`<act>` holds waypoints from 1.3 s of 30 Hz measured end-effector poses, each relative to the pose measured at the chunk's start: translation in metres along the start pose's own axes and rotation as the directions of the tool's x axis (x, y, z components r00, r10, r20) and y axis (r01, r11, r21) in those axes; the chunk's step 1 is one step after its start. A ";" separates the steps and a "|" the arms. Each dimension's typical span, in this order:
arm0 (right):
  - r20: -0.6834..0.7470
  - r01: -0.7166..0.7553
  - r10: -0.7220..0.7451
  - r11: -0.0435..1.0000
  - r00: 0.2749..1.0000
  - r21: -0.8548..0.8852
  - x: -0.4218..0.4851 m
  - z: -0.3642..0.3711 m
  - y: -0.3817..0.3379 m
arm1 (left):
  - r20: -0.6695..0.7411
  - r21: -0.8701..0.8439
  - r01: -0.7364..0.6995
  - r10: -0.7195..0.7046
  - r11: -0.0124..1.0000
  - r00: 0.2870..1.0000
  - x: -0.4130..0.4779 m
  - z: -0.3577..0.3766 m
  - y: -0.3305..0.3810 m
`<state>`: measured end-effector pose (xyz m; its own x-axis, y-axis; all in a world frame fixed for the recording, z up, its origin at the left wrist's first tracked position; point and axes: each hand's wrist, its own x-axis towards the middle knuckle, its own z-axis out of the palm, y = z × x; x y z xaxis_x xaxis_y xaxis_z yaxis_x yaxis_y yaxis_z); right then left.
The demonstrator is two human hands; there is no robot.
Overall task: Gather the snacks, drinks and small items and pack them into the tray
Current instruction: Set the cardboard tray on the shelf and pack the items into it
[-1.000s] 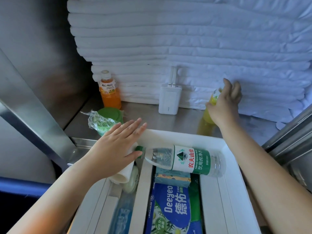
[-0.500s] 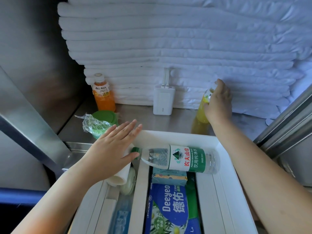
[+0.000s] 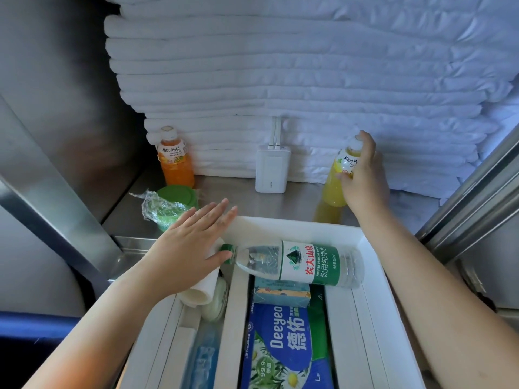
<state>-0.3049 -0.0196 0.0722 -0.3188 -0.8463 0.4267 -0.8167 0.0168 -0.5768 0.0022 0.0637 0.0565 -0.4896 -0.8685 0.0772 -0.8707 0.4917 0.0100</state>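
A white tray (image 3: 295, 227) with dividers stands in front of me. Inside it lie a clear water bottle (image 3: 295, 262) with a green label, a blue wipes pack (image 3: 283, 346), a small carton (image 3: 280, 292) and a white paper roll (image 3: 202, 290). My right hand (image 3: 362, 178) grips a yellow juice bottle (image 3: 338, 178) that stands upright on the steel shelf behind the tray. My left hand (image 3: 191, 248) lies flat, fingers spread, over the tray's left rear corner and the roll. An orange juice bottle (image 3: 174, 161), a green wrapped cup (image 3: 168, 206) and a white power bank (image 3: 272, 169) stay on the shelf.
Folded white towels (image 3: 280, 66) are stacked high against the back of the steel shelf (image 3: 252, 203). Steel walls and rails close in on the left (image 3: 56, 192) and right (image 3: 471, 186).
My right hand has closed around the yellow bottle, thumb now across its label. The view shifted slightly. My left hand has stayed on the tray corner.
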 end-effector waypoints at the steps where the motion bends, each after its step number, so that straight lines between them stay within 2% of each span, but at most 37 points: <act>1: -0.018 0.033 -0.033 0.999 0.999 0.037 -0.003 -0.003 -0.002 | 0.000 -0.009 0.000 0.000 1.000 1.000 0.000 -0.001 0.000; 8: -0.011 0.145 -0.151 0.927 0.989 0.345 -0.025 -0.034 -0.031 | 0.013 0.001 -0.001 0.001 1.000 1.000 0.000 -0.002 0.001; 12: 0.045 0.139 -0.186 0.853 0.981 0.504 -0.039 -0.052 -0.049 | 0.023 -0.006 0.006 -0.006 1.000 1.000 0.000 -0.002 0.001; 16: 0.098 0.117 -0.209 0.811 0.973 0.573 -0.054 -0.062 -0.059 | 0.030 -0.014 0.004 -0.003 1.000 1.000 0.000 -0.001 -0.001; 21: 0.195 0.103 -0.226 0.863 0.955 0.494 -0.065 -0.062 -0.062 | 0.040 -0.029 0.003 -0.001 1.000 0.999 0.000 -0.001 -0.001; 26: 0.210 0.095 -0.213 0.881 0.954 0.464 -0.066 -0.064 -0.062 | 0.067 -0.069 -0.001 0.005 0.998 0.998 0.002 -0.003 -0.002; 30: 0.311 0.123 -0.282 0.887 0.907 0.446 -0.070 -0.071 -0.057 | 0.128 -0.125 0.031 -0.015 0.992 0.992 0.005 -0.009 -0.001; 32: 0.387 0.118 -0.304 0.892 0.870 0.435 -0.071 -0.073 -0.054 | 0.119 -0.205 0.041 -0.017 0.978 0.993 0.007 -0.018 0.006; 35: 0.487 0.085 -0.319 0.893 0.813 0.443 -0.073 -0.074 -0.049 | 0.020 -0.416 0.044 -0.039 0.908 0.999 0.007 -0.040 0.030; 39: 0.608 0.077 -0.354 0.898 0.711 0.433 -0.075 -0.077 -0.042 | -0.115 -0.635 -0.090 0.022 0.767 0.993 0.004 -0.057 0.060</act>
<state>-0.2836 0.0842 0.1174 0.3545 -0.9313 0.0840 -0.5499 -0.2803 -0.7868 -0.0498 0.0930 0.1143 -0.4999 -0.8447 0.1912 -0.5940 0.4950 0.6341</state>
